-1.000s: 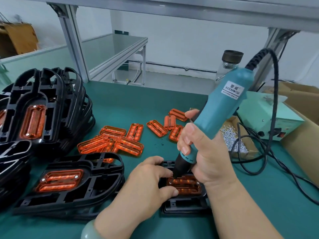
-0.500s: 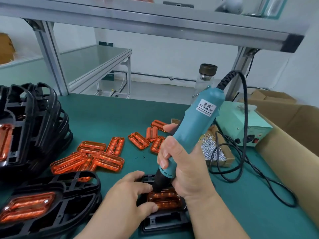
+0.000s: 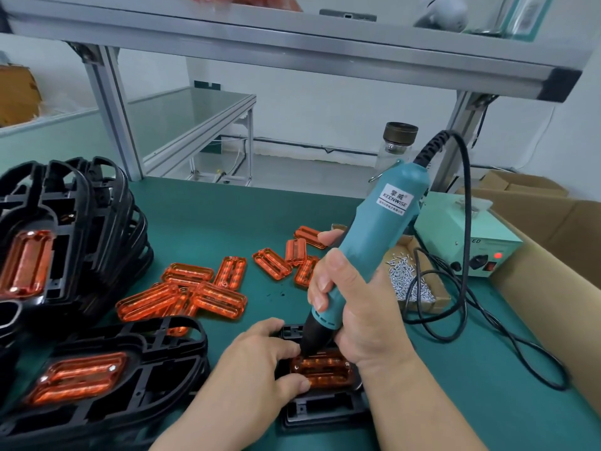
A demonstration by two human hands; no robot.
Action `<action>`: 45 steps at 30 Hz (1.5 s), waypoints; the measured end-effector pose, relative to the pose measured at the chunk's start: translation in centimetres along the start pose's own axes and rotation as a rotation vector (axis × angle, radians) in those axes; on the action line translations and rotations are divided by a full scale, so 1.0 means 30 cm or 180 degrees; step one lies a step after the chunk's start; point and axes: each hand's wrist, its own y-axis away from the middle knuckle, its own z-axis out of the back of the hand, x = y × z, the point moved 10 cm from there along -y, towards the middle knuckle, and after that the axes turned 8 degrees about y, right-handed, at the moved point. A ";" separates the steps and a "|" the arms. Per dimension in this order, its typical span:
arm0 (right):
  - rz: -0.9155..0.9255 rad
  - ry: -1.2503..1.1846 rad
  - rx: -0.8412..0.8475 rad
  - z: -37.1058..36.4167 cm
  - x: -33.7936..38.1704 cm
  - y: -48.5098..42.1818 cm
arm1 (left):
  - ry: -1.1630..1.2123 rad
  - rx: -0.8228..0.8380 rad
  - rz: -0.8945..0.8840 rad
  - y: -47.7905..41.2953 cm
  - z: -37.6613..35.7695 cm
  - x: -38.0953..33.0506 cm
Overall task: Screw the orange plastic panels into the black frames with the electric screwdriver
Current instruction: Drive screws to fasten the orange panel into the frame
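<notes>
Your desk (image 3: 211,222) has a dark green top. Overhead, a grey aluminium shelf (image 3: 292,50) runs across on slotted posts (image 3: 112,118). Far left you have a second table (image 3: 182,115), a white wall (image 3: 325,102) behind it, pale floor (image 3: 292,170) beneath, evenly lit.

Panels (image 3: 201,288) behind frame (image 3: 322,408) (screws (image 3: 406,281) right)

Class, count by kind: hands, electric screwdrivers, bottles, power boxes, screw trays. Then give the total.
Hands: 2, left hand holding the black frame, right hand gripping the electric screwdriver
Electric screwdrivers: 1
Bottle: 1
Power box: 1
Screw tray: 1
Total: 6
</notes>
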 end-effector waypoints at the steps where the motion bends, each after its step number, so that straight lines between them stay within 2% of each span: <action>1: -0.0014 0.0034 -0.0020 0.000 -0.001 -0.001 | 0.0011 -0.0004 0.0013 0.001 0.000 0.001; 10: -0.0090 0.0392 -0.0143 0.001 -0.006 -0.010 | 0.0004 -0.0121 0.0137 0.001 0.005 0.001; 20: -0.0160 0.0704 0.0089 -0.041 -0.019 -0.025 | -0.0133 -0.0014 0.0130 -0.005 -0.003 -0.004; 22: -0.0222 0.0541 0.0088 -0.046 -0.009 -0.033 | -0.0110 -0.0038 0.0101 -0.003 0.001 -0.010; 25: -0.0220 -0.0378 -0.0052 -0.026 0.078 -0.077 | -0.0035 -0.0081 0.0106 -0.001 0.007 -0.013; 27: -0.0171 -0.0537 -0.0117 0.005 0.167 -0.102 | -0.0061 -0.0069 0.0122 -0.001 0.006 -0.013; 30: -0.0281 -0.0031 -0.0332 0.076 0.258 -0.084 | -0.0131 -0.0041 0.0142 0.001 0.006 -0.014; 33: -0.0656 0.0545 -0.0650 0.158 0.281 -0.004 | -0.0406 0.0002 0.0105 0.009 0.003 -0.022; 39: -0.1401 0.0871 -0.1019 0.340 0.282 0.234 | -0.0664 -0.0032 -0.0102 0.018 0.002 -0.063; 43: -0.2058 0.1346 -0.1084 0.444 0.244 0.396 | -0.0743 0.0385 -0.0573 0.004 -0.070 -0.158; 45: -0.2284 0.2048 -0.1104 0.500 0.239 0.448 | -0.0854 0.0631 -0.0709 -0.011 -0.115 -0.184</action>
